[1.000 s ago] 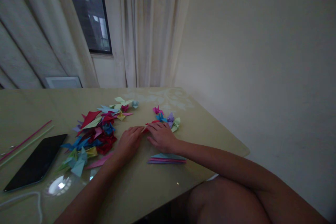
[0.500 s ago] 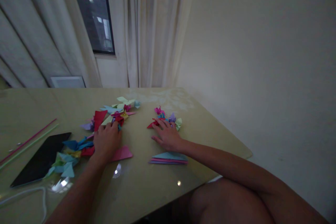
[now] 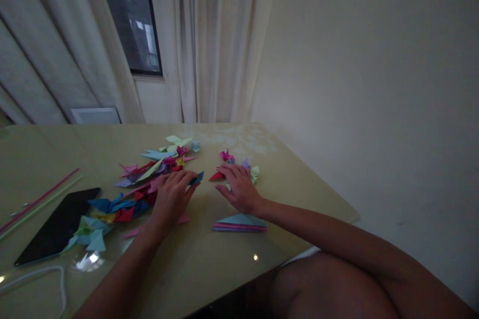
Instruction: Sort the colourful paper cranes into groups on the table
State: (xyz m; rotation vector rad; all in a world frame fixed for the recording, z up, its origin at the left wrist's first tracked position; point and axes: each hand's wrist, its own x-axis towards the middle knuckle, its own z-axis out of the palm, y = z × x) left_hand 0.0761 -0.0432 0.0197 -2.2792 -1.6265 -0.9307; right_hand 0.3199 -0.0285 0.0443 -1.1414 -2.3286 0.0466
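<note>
Of the small folded paper pieces, only a few lie together just beyond the flat stack of light blue, pink and purple folded paper (image 3: 239, 223): a bright pink piece (image 3: 225, 155), a red pointed piece (image 3: 216, 176), a purple piece (image 3: 246, 163) and a pale green piece (image 3: 255, 174) can be distinguished. Much more seems to be left, because a wide loose heap of many-coloured folded paper (image 3: 149, 171) spreads to the left of the stack. The stack itself lies untouched.

The left hand (image 3: 173, 192), beyond the stack and to its left, pinches a dark blue folded paper piece (image 3: 197, 178) between thumb and fingers. The right hand (image 3: 239, 192), directly behind the stack, is palm down over the small group, its thumb apart; whether its fingertips press a piece, I cannot tell.

The table (image 3: 209, 264) is yellowish and glossy. Far left of the stack are a black flat tablet-like device (image 3: 58, 227), a thin magenta stick (image 3: 48, 193), a thin pale green stick (image 3: 48, 202) and a white cable (image 3: 63, 289). Well behind the stack hang cream curtains (image 3: 217, 60) beside a dark window (image 3: 129, 20); a plain pale wall (image 3: 355, 84) is to its right.
</note>
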